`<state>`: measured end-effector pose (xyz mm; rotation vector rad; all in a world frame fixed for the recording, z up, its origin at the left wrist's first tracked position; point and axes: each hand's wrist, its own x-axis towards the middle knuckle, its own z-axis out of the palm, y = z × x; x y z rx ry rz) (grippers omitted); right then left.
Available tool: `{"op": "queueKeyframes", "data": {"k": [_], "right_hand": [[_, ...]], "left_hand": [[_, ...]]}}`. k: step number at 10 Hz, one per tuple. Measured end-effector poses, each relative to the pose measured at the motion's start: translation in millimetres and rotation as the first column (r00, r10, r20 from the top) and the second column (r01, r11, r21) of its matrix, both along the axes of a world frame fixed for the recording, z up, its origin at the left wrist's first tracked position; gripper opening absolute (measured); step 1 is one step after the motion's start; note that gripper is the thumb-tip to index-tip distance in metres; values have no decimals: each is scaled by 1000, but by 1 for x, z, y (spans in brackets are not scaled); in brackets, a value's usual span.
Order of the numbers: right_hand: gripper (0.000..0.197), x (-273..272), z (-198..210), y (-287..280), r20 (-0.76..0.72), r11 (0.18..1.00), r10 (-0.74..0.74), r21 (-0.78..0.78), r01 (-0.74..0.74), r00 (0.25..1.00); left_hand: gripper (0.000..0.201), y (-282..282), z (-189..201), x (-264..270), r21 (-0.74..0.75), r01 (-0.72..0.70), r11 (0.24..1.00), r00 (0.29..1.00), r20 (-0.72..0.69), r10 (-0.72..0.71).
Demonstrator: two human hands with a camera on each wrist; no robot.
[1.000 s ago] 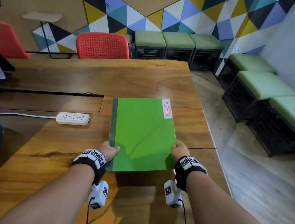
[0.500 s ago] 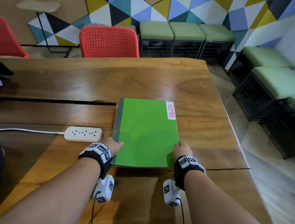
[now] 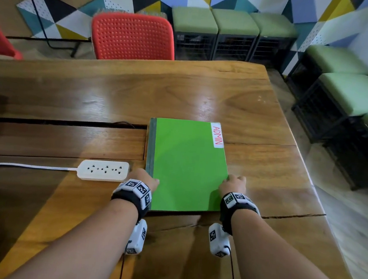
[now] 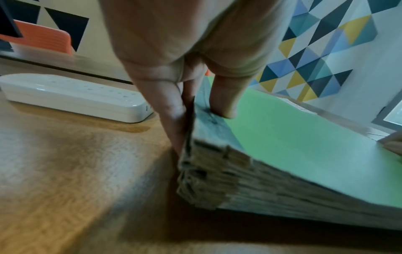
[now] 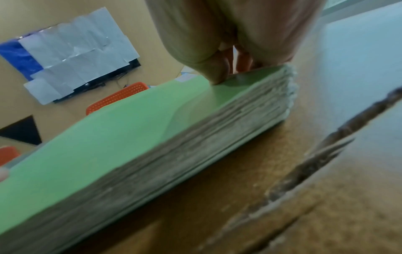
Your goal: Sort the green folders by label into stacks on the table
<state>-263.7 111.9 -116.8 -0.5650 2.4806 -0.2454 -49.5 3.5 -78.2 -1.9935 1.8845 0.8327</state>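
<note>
A thick stack of green folders [image 3: 186, 167] lies flat on the wooden table [image 3: 91, 96]. Its top folder bears a white label [image 3: 217, 135] reading ADMIN at the far right corner. My left hand [image 3: 148, 181] grips the stack's near left edge by the dark spine. In the left wrist view its thumb [image 4: 226, 103] presses on top of the stack [image 4: 282, 137] and its fingers run down the side. My right hand [image 3: 232, 186] grips the near right edge. In the right wrist view its thumb [image 5: 217, 75] sits on the stack's top cover [image 5: 108, 137]. The lower folders' labels are hidden.
A white power strip [image 3: 103, 170] with its cable lies just left of my left hand. A crack [image 3: 293, 216] runs to the table's right edge. A red chair [image 3: 132, 37] stands behind the table, and green stools [image 3: 235, 23] line the walls.
The stack was tilted above the table a second ago and now lies flat, a little farther in. Both hands keep their grip on its sides.
</note>
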Motion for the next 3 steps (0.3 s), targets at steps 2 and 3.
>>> {"op": "queueKeyframes", "data": {"k": [2, 3], "right_hand": [[39, 3, 17, 5, -39, 996, 92, 26, -91, 995], [48, 1, 31, 15, -45, 990, 142, 27, -141, 989]], "left_hand": [[35, 6, 14, -3, 38, 4, 999, 998, -58, -2], [26, 15, 29, -2, 54, -5, 999, 991, -137, 12]]}}
